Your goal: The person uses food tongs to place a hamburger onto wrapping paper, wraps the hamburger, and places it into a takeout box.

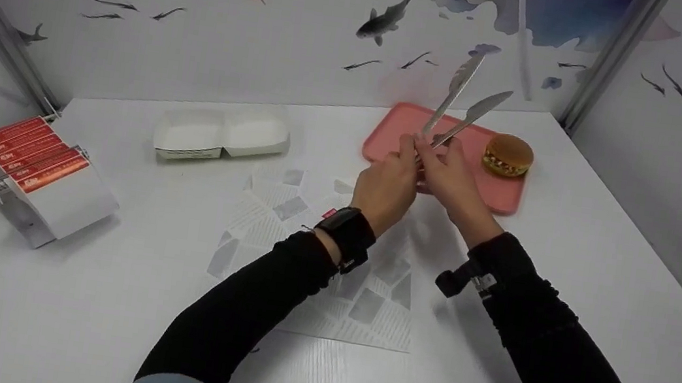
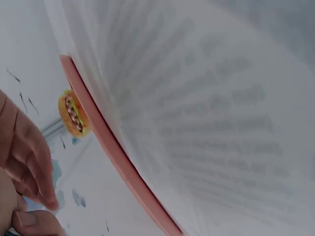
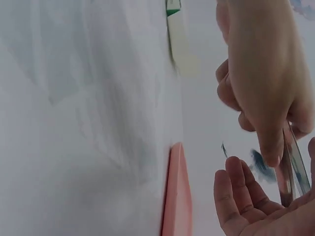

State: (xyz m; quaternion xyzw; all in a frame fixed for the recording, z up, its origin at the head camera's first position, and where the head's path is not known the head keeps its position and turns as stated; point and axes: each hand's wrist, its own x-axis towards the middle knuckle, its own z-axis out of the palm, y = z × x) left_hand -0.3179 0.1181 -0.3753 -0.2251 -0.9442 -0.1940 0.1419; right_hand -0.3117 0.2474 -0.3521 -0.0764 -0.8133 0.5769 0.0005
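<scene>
My left hand [image 1: 386,187] grips the handle end of a pair of metal tongs [image 1: 479,109]; the two long arms point up and away, spread apart. My right hand [image 1: 453,183] is right beside it, at the lower part of the tongs. In the right wrist view the right hand [image 3: 261,214] has loosely extended fingers, with the tongs [image 3: 284,182] reaching to its palm from the left fist [image 3: 266,78]. Behind the hands lies a pink tray [image 1: 389,128] bearing a burger [image 1: 508,155] near its right edge.
An open white clamshell box [image 1: 223,133] stands at the back left. Newsprint-patterned paper [image 1: 264,227] lies mid-table under the left forearm. At the far left is a white rack [image 1: 73,202] with red-topped packets [image 1: 23,153]. Walls with painted fish border the table.
</scene>
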